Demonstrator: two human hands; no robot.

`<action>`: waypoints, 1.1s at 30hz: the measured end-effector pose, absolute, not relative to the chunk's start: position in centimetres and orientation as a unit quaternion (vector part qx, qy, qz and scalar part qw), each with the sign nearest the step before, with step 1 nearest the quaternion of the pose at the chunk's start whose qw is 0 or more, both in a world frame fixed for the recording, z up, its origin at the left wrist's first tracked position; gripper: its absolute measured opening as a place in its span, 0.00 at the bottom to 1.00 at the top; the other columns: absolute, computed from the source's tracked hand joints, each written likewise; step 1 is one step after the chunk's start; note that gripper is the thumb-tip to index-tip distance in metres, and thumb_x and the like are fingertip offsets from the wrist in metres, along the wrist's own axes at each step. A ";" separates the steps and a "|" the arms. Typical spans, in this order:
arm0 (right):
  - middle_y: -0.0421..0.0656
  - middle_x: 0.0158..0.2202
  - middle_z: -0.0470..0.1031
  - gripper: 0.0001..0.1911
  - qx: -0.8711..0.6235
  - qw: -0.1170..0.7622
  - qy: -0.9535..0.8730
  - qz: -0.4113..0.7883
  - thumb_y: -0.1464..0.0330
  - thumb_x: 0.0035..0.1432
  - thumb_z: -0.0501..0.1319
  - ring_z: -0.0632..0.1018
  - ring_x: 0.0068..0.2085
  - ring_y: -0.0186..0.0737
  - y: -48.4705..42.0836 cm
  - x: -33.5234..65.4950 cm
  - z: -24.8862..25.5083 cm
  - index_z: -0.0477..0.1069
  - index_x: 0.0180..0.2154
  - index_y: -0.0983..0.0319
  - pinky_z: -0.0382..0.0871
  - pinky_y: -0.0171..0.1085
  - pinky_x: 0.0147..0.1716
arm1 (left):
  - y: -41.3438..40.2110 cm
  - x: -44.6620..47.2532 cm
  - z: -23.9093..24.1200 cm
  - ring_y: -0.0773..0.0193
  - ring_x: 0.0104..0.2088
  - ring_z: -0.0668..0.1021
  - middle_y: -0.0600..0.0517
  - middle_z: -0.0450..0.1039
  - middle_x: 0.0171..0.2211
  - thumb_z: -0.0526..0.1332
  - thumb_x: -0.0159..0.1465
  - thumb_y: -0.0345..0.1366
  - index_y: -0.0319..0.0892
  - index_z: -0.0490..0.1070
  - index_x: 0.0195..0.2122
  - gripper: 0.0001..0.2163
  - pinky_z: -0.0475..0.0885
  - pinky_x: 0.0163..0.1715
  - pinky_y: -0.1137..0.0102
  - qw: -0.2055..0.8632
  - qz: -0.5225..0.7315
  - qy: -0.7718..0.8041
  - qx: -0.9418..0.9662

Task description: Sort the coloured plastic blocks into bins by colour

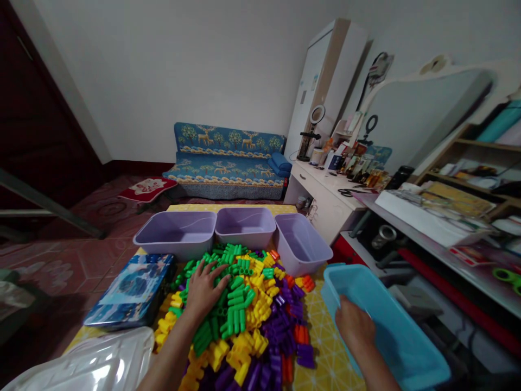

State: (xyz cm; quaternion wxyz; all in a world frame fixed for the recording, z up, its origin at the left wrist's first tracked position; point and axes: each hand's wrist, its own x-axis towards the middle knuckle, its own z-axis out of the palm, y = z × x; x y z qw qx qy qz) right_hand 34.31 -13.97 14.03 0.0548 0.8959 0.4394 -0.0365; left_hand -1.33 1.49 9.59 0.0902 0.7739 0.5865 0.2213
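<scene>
My left hand rests with its fingers spread on the green plastic building blocks in a heap. Yellow blocks, purple blocks and a few orange blocks lie around the green ones. At the right, my right hand is closed over the near side wall of a light blue plastic bin. The bin's inside shows only bare blue plastic.
Three lilac bins, a left bin, a middle bin and a right bin, line the heap's far side. A blue box and a clear lid lie left on the yellow tablecloth. A cluttered dressing table stands beyond.
</scene>
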 end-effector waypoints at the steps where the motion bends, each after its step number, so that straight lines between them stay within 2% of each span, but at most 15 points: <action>1: 0.57 0.41 0.81 0.20 0.892 0.057 0.447 -0.045 0.75 0.62 0.49 0.82 0.43 0.49 -13.7 33.5 14.0 0.72 0.52 0.68 0.72 0.41 0.40 | 1.5 -1.3 9.6 0.47 0.65 0.61 0.51 0.71 0.58 0.56 0.65 0.48 0.55 0.75 0.53 0.17 0.60 0.61 0.51 0.091 0.221 0.587 0.774; 8: 0.56 0.44 0.80 0.22 0.861 0.053 0.503 -0.058 0.75 0.62 0.51 0.82 0.45 0.47 -13.7 30.0 14.3 0.70 0.56 0.66 0.71 0.38 0.42 | 1.5 -1.4 9.3 0.46 0.64 0.62 0.50 0.72 0.57 0.57 0.65 0.49 0.54 0.75 0.53 0.18 0.62 0.61 0.51 0.086 0.226 0.585 0.774; 12: 0.55 0.44 0.81 0.25 0.852 0.061 0.518 -0.054 0.77 0.61 0.50 0.82 0.44 0.49 -15.1 30.2 14.2 0.69 0.58 0.65 0.71 0.40 0.42 | 1.5 -1.4 9.3 0.46 0.64 0.62 0.50 0.72 0.57 0.56 0.65 0.50 0.55 0.75 0.53 0.18 0.61 0.61 0.51 0.089 0.228 0.583 0.775; 17: 0.48 0.42 0.82 0.30 0.858 0.050 0.508 -0.051 0.82 0.52 0.50 0.82 0.44 0.48 -18.9 34.8 13.9 0.76 0.51 0.56 0.71 0.41 0.44 | 1.5 -1.5 9.3 0.47 0.65 0.62 0.50 0.71 0.57 0.56 0.65 0.49 0.55 0.75 0.53 0.18 0.61 0.61 0.51 0.090 0.225 0.579 0.778; 21: 0.40 0.39 0.82 0.28 0.803 -0.019 0.594 -0.042 0.84 0.40 0.52 0.80 0.45 0.45 -21.8 39.3 13.8 0.81 0.34 0.52 0.67 0.41 0.51 | 1.6 -1.5 9.1 0.47 0.65 0.61 0.50 0.72 0.57 0.57 0.65 0.49 0.54 0.75 0.53 0.18 0.60 0.62 0.51 0.090 0.229 0.579 0.777; 23: 0.40 0.37 0.82 0.27 0.769 -0.063 0.633 -0.060 0.83 0.35 0.52 0.80 0.45 0.45 -22.3 40.3 13.6 0.80 0.31 0.53 0.66 0.41 0.51 | 1.7 -1.5 9.0 0.47 0.64 0.61 0.51 0.72 0.56 0.57 0.65 0.49 0.55 0.75 0.52 0.18 0.60 0.62 0.51 0.090 0.231 0.579 0.777; 33: 0.40 0.41 0.82 0.30 0.726 -0.162 0.663 -0.081 0.81 0.37 0.49 0.79 0.46 0.43 -20.2 39.8 11.3 0.80 0.36 0.53 0.65 0.42 0.48 | 1.6 -1.6 9.3 0.46 0.65 0.61 0.50 0.72 0.57 0.57 0.65 0.49 0.53 0.75 0.53 0.18 0.61 0.62 0.51 0.087 0.219 0.578 0.781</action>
